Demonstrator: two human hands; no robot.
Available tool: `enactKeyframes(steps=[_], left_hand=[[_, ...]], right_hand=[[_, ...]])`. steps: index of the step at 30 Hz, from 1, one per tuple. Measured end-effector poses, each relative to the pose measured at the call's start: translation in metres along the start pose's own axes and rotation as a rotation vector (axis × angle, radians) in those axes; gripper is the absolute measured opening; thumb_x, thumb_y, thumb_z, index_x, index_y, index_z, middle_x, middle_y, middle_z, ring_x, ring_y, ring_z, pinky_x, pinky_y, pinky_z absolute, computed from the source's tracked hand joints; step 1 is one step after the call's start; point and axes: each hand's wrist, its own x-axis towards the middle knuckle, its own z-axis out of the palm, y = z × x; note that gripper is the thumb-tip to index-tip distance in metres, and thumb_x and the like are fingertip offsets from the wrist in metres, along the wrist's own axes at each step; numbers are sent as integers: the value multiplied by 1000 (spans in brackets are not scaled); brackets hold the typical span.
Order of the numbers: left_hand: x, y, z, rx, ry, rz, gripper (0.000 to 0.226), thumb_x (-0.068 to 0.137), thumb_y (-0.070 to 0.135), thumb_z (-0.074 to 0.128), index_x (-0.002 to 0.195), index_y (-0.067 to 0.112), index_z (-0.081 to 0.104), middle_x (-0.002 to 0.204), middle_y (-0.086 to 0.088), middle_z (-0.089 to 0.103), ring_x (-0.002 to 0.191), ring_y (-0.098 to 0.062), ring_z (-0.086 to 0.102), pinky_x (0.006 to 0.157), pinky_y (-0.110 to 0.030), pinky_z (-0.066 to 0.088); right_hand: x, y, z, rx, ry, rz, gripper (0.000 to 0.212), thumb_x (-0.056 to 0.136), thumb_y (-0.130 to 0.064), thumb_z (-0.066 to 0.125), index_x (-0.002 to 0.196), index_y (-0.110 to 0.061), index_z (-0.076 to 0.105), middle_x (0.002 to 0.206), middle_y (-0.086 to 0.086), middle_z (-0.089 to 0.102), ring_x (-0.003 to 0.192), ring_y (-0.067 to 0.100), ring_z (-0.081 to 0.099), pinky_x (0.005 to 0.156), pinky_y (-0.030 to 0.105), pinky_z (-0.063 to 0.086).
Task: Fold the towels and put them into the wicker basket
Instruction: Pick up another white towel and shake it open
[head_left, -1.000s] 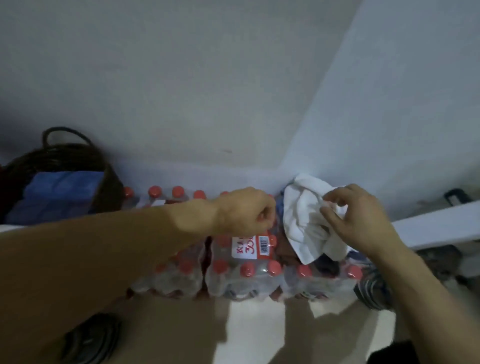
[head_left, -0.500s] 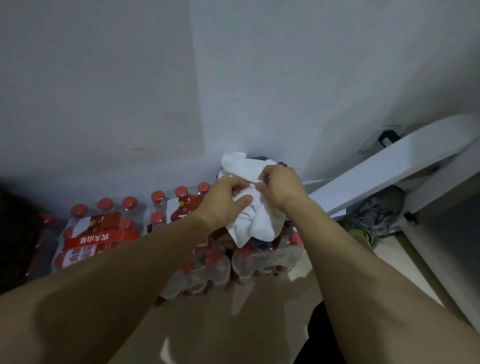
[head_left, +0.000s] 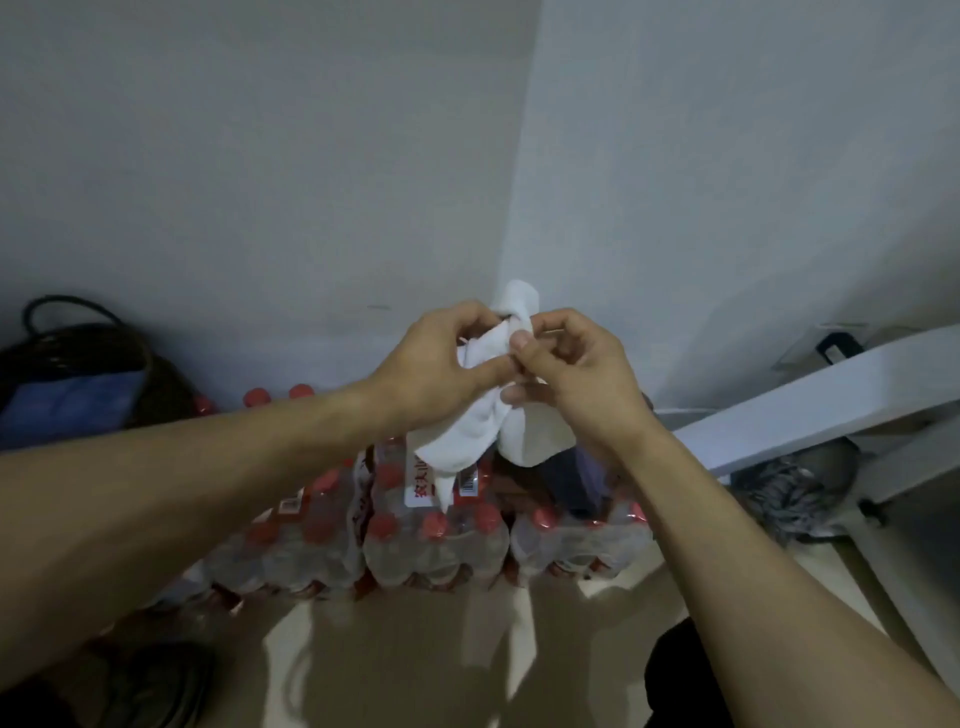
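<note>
A crumpled white towel (head_left: 480, 434) hangs in the air above packs of bottled water, near the corner of two walls. My left hand (head_left: 436, 369) pinches its upper edge from the left. My right hand (head_left: 571, 371) pinches the same edge from the right, the two hands nearly touching. A tip of the towel sticks up behind my fingers. The dark wicker basket (head_left: 156, 384) with a looped handle stands at the far left, with a folded blue towel (head_left: 67, 402) inside it. A dark cloth (head_left: 571, 480) lies on the bottle packs below my right hand.
Shrink-wrapped packs of red-capped water bottles (head_left: 431, 535) fill the floor along the wall. A white slanted furniture frame (head_left: 810, 410) runs across the right side, with a grey bundle (head_left: 795, 493) beneath it. A dark object (head_left: 150, 680) lies on the floor at lower left.
Both hands have lifted the white towel off the bottle packs and come together on its top edge. The view has swung back left, so the basket shows again.
</note>
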Motion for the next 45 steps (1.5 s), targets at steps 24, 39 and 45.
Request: enactKeyframes(steps=[24,39,45], left_hand=[[-86,-92,-123,139,106,-319,42,79,70,54,101,34,59,110,9,54,96,-1,54,74,-13,42],[-61,-56,-133,73,-24,-223,19,94,30,58,80,21,67,70,2,67,64,-11,61,56,-26,47],[-57,-35,-153,140,-209,-184,22,89,39,64,82,19,72,76,-1,70,64,-6,63,57,-18,48]], right_hand=[[-22,65,116,-70,-130,24,13,90,-2,66,99,-1,57,75,0,73,67,11,71,59,21,55],[-10,46,87,-167,97,-98,19,82,-24,71,71,-17,57,68,-5,61,62,13,55,57,29,46],[-2,37,74,13,95,-11,16,81,-22,73,77,-18,58,65,-3,65,60,12,60,53,28,48]])
